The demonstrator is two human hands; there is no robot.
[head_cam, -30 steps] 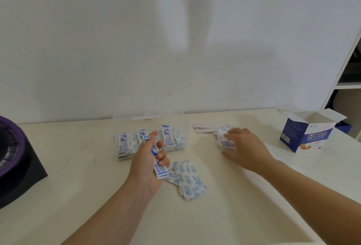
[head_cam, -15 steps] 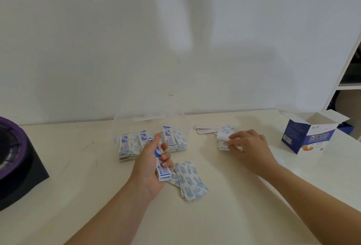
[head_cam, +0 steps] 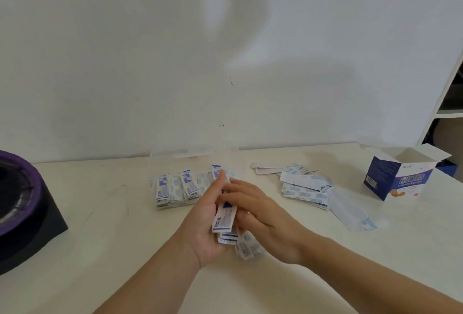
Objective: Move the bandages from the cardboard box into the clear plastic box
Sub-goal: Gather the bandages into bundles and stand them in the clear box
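Observation:
My left hand holds a stack of blue-and-white bandages upright in its palm, just in front of the clear plastic box. My right hand meets it from the right and its fingers close on the stack's right side; the thumb is hidden. Several bandages stand in rows inside the clear box. More loose bandages lie on the table under my hands. Another pile of bandages lies to the right. The open blue-and-white cardboard box stands at the far right.
A black object with a purple ring sits at the table's left edge. A clear wrapper lies between the right pile and the cardboard box. A white shelf unit stands behind the table's right corner. The wall runs close behind the clear box.
My right hand left the pile on the right and moved left to meet my left hand at the stack. My left hand stayed in front of the clear box.

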